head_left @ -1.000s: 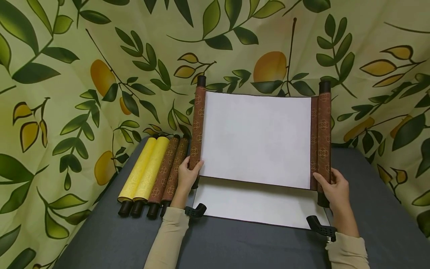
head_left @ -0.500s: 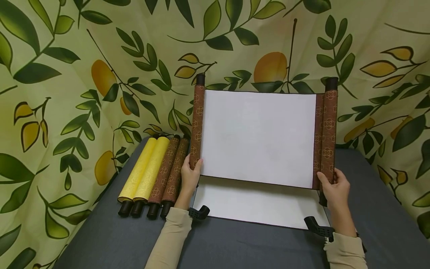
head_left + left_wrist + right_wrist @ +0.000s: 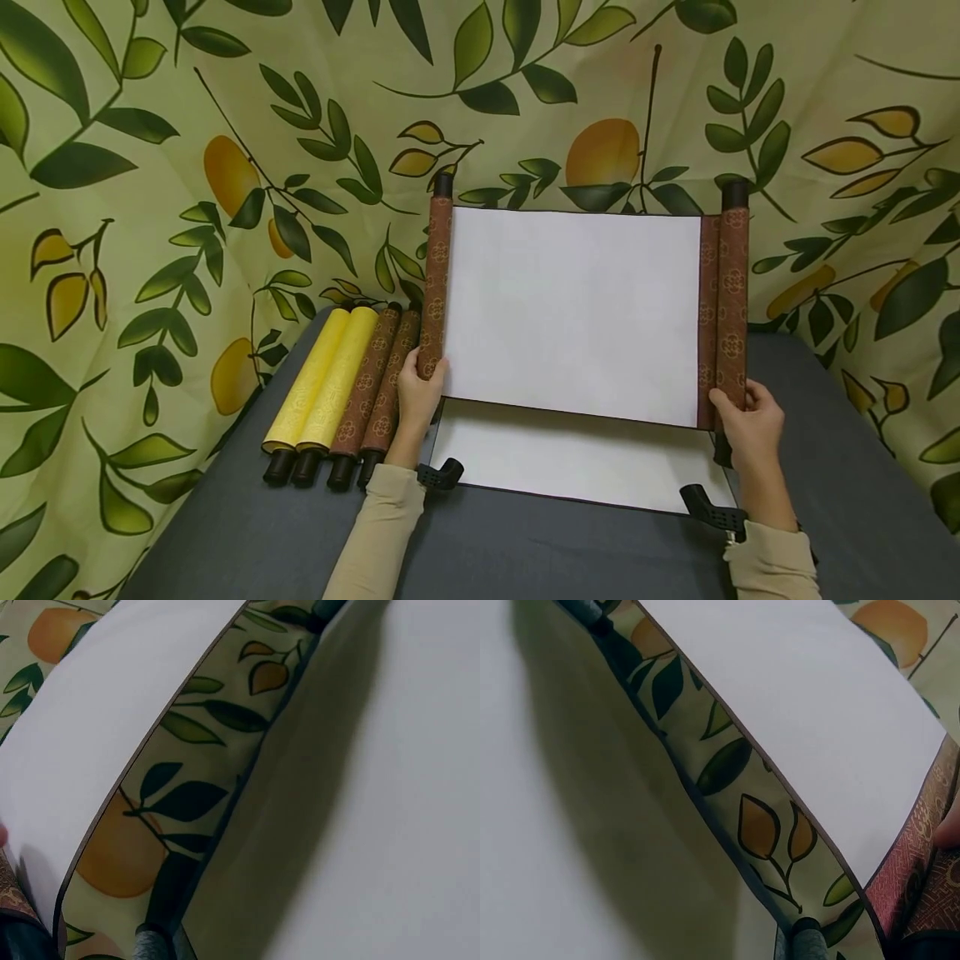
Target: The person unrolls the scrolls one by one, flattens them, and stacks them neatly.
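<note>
In the head view a hanging scroll (image 3: 573,312) is held up, partly unrolled, its white paper facing me between two brown patterned rolls with black knobs. My left hand (image 3: 418,398) grips the lower part of the left roll (image 3: 435,283). The lower part of the right roll (image 3: 732,292) is in my right hand (image 3: 753,425), thumb in front. Beneath it a second white sheet (image 3: 570,458) lies spread on the table, partly hidden by the raised scroll. A fingertip (image 3: 2,835) shows at the left wrist view's edge; in the right wrist view a thumb (image 3: 949,829) touches the brown roll.
Two yellow rolled scrolls (image 3: 337,375) and two brown rolled ones (image 3: 367,383) lie side by side on the dark grey table (image 3: 225,517), left of my left hand. A leaf-and-fruit patterned cloth (image 3: 510,50) hangs behind and around the table.
The right roll has shifted a little right and the left roll slightly left, so the raised scroll spans a bit wider. It rose slightly, then came down a little. Both hands keep their grip.
</note>
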Demonstrator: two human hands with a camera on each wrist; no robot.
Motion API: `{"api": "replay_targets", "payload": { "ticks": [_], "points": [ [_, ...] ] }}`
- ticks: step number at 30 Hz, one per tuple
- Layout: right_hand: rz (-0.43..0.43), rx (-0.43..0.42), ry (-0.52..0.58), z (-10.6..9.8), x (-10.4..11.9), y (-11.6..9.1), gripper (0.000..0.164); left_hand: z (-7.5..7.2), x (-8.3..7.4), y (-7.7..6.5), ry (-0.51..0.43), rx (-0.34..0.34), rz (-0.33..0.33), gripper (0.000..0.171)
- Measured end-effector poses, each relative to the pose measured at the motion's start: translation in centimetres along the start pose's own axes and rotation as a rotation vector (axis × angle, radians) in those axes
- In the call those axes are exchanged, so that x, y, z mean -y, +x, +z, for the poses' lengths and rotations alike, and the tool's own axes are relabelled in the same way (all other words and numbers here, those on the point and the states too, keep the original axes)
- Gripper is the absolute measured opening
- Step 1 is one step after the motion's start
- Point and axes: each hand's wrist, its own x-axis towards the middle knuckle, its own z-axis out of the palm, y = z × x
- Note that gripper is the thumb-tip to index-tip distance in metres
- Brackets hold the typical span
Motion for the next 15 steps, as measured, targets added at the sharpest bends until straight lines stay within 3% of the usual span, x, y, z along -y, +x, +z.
{"api": "replay_targets", "payload": {
  "ticks": [6, 12, 15],
  "points": [
    [-0.016, 0.0, 0.018, -0.04, -0.08, 0.02, 0.041, -0.25, 0.2, 0.24, 0.024, -0.011, 0.029, 0.052],
    [0.026, 0.003, 0.116, -0.02, -0.08, 0.03, 0.031, -0.36, 0.21, 0.31, 0.0, -0.026, 0.018, 0.054],
    [0.013, -0.017, 0.1, -0.04, -0.11, 0.06, 0.028, -0.4, 0.11, 0.29, -0.005, -0.026, 0.015, 0.055]
  ]
}}
